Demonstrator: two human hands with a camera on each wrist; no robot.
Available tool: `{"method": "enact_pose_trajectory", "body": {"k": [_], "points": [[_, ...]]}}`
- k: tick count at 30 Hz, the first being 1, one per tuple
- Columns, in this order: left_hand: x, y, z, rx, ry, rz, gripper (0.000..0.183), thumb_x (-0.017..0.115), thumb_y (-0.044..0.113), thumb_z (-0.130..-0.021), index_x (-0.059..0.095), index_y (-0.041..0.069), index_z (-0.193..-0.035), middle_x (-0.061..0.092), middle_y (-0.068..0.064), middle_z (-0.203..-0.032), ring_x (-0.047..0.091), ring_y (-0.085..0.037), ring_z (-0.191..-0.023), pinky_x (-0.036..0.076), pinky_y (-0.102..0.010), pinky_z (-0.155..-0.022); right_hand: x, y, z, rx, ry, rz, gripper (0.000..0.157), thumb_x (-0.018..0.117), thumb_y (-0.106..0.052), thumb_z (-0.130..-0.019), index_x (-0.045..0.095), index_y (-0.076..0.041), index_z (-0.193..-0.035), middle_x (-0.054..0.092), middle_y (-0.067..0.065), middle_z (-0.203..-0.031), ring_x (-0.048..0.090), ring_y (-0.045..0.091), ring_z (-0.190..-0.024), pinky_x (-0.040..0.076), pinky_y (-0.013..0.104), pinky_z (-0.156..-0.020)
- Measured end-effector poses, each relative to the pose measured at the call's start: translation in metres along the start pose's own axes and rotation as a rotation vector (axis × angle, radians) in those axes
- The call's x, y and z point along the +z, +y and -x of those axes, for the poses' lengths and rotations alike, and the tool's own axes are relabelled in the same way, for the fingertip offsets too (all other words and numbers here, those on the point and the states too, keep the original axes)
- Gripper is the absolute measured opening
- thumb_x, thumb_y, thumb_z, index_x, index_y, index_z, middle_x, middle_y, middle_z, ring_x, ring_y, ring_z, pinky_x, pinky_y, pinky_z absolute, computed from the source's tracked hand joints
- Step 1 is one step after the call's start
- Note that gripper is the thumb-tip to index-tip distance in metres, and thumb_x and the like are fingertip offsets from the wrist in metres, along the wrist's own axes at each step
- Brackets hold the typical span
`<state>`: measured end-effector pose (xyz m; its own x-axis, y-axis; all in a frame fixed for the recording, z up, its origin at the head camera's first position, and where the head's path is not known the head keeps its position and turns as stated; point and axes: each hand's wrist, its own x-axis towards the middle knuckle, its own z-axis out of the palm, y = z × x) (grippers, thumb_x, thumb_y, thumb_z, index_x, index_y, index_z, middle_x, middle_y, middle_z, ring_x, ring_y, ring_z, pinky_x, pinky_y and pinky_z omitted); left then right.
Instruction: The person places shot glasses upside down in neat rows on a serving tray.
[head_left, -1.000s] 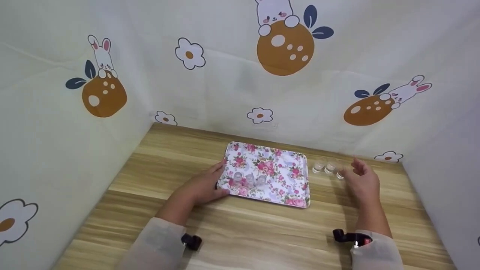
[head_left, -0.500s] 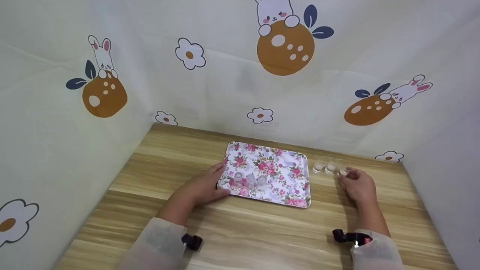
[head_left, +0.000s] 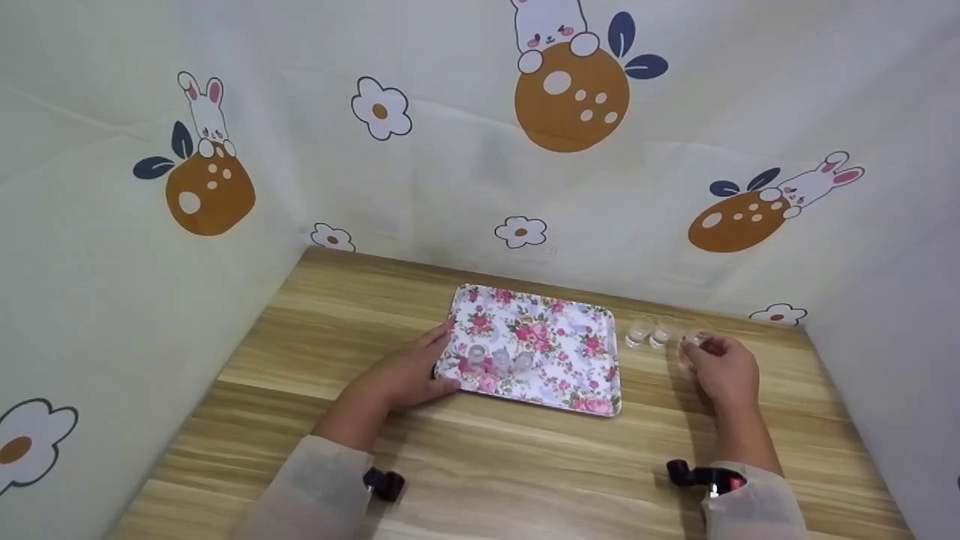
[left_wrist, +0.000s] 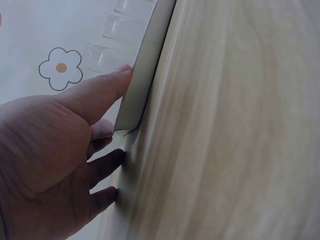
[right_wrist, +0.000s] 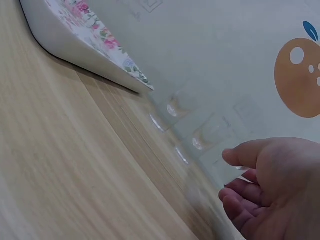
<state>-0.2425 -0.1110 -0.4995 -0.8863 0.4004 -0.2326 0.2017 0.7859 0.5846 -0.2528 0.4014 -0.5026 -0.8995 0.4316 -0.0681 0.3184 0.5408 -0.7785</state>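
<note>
A white tray with a pink rose print (head_left: 555, 382) lies on the wooden table. My left hand (head_left: 409, 375) holds its near left corner, thumb against the near rim and index finger along the left side; the other fingertips reach the table in the left wrist view. Three small clear cups (head_left: 500, 360) stand in a row near the tray's front. Right of the tray, my right hand (head_left: 727, 371) pinches another small clear cup (head_left: 691, 341) between thumb and fingers, which hide much of it. Two similar clear cups (head_left: 660, 334) stand between that hand and the tray.
A pale cloth wall (head_left: 450, 187) with rabbit, orange fruit and flower prints encloses the table (head_left: 465, 465) at the back and both sides. Black wrist mounts (head_left: 701, 472) sit at the cuffs of both light sleeves.
My right hand has closed its thumb and fingers on the rightmost cup, which has shifted slightly right of where it stood. My left hand and the tray have stayed in place.
</note>
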Motion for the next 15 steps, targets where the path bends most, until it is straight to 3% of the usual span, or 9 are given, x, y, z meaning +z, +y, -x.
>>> {"method": "enact_pose_trajectory", "body": {"k": [3,8,15], "points": [[0.0,0.001,0.0,0.022,0.004,-0.012,0.093,0.07,0.052,-0.101,0.019,0.021,-0.173,0.004,0.009,-0.183,0.017,-0.031,-0.169,0.022,-0.052,-0.137,-0.002,-0.007,0.003,0.025,0.029,-0.098,0.058,0.077,-0.042,-0.097,0.065,-0.005,-0.14,0.072,0.013,-0.136,0.067,0.016,-0.117,0.053,0.013,-0.083],[-0.001,0.001,0.0,0.038,0.011,-0.01,0.093,0.071,0.05,-0.101,0.02,0.019,-0.173,0.005,0.006,-0.184,0.017,-0.033,-0.168,0.023,-0.052,-0.137,-0.003,-0.019,0.007,0.024,0.064,-0.225,0.046,0.08,-0.037,-0.096,0.067,-0.01,-0.132,0.072,-0.012,-0.11,0.065,-0.002,-0.1,0.055,0.01,-0.084],[-0.001,0.001,0.0,0.034,0.012,-0.006,0.093,0.072,0.05,-0.1,0.021,0.02,-0.172,0.004,0.008,-0.183,0.019,-0.035,-0.168,0.022,-0.054,-0.137,-0.002,-0.042,0.019,-0.07,0.054,-0.324,0.037,0.084,-0.028,-0.094,0.067,-0.006,-0.118,0.07,-0.019,-0.095,0.066,-0.002,-0.096,0.058,0.01,-0.082]]}}
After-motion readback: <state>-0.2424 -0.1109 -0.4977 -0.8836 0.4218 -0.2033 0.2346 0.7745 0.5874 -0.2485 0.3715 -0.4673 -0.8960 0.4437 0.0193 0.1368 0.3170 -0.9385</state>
